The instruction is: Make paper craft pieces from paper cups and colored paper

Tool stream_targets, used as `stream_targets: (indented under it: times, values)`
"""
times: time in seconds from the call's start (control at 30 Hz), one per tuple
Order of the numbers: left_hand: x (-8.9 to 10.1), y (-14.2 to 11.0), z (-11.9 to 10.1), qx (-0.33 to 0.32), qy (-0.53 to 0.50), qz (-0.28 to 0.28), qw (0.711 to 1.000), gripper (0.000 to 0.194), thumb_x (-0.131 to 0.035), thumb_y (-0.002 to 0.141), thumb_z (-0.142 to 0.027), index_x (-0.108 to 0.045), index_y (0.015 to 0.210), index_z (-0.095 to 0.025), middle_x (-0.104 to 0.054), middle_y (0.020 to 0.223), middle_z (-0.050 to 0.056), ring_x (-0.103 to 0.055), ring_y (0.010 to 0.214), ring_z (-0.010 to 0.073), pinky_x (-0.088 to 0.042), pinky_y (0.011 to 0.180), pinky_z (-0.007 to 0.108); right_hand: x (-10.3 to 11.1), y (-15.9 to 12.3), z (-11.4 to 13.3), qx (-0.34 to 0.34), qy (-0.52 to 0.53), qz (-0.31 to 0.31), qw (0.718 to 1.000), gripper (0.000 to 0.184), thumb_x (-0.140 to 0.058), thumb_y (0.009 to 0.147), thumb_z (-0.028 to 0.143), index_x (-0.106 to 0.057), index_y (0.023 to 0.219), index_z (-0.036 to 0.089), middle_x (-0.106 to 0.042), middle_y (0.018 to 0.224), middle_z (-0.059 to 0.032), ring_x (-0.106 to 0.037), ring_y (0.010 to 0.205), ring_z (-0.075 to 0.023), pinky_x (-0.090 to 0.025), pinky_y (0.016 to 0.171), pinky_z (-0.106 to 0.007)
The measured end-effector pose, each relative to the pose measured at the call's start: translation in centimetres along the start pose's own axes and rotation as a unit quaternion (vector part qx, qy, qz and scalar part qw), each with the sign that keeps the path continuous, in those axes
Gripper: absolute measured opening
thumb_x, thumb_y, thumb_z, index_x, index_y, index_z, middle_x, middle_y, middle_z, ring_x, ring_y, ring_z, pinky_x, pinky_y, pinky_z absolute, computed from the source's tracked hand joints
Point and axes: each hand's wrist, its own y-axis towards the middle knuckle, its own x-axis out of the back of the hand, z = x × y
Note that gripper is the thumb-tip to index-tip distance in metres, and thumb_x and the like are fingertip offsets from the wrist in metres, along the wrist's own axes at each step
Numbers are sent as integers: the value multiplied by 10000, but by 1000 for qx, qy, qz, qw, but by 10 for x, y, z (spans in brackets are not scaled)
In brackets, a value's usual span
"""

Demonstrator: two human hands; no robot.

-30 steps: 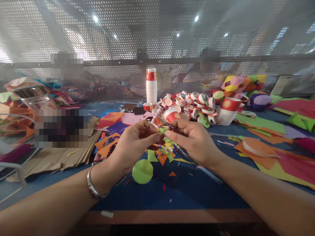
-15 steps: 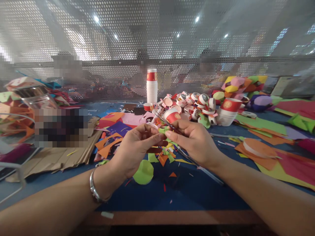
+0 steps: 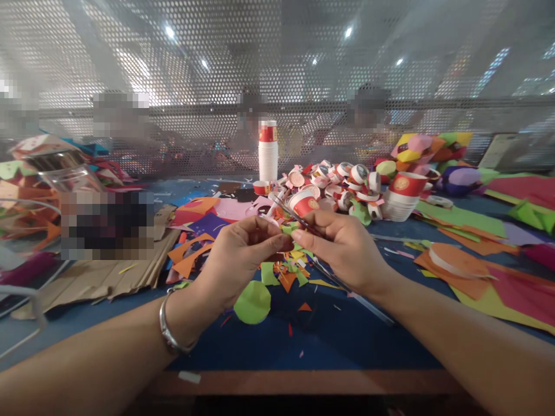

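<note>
Green paper piece point(image 3: 287, 230), pinched by left hand point(image 3: 236, 260) and right hand point(image 3: 347, 254), which also holds a slim metal tool point(image 3: 289, 210), could drop among clippings point(image 3: 287, 282) inside the worktop's point(image 3: 347, 344) near edge if grip slackens

Cup tower point(image 3: 267, 160) behind hands point(image 3: 238, 257) | cardboard point(image 3: 117, 279) left | jar point(image 3: 71, 179) apparently beyond

the left forearm point(image 3: 99, 352) and right forearm point(image 3: 455, 329) slant in from the near corners. the left hand point(image 3: 238, 254) and right hand point(image 3: 347, 248) face each other, fingers point(image 3: 256, 226) curled, thumbs point(image 3: 314, 242) pressed inward, tips just apart.
</note>
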Motion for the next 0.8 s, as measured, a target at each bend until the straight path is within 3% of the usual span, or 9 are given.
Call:
stream_targets:
  times: [0.17,0.37,0.6,0.8]
  values:
    - [-2,-1,-3,4,-7,7,1000,234,-860,743,-240,-645,741,-148,-713,720,-29,-687,686,81,-566,718,203,1,0,0,4,-18,-7,1000,213,-724,837,341,-625,750,174,-487,624,52,-385,562,-90,-303,499,-254]
    - [0,-1,-7,32,-10,7,999,228,-843,760,-255,-642,808,-159,-741,761,5,-732,735,127,-566,675,211,0,-1,0,3,-17,-3,1000,157,-689,832,286,-618,749,174,-504,636,43,-398,568,-91,-305,507,-254]
    - [3,0,-6,-62,68,-9,996,180,-830,770,-209,-677,853,-162,-729,794,-9,-704,723,104,-583,704,212,1,-1,1,-1,-8,-4,1000,181,-696,828,291,-593,724,183,-451,617,58,-360,557,-88,-292,503,-253]
    - [3,-2,-7,-102,101,7,990,143,-784,824,-184,-666,903,-170,-749,820,-4,-724,764,106,-598,735,202,0,1,-1,-24,19,-3,1000,221,-763,792,330,-620,752,167,-505,651,40,-406,596,-96,-319,534,-250]
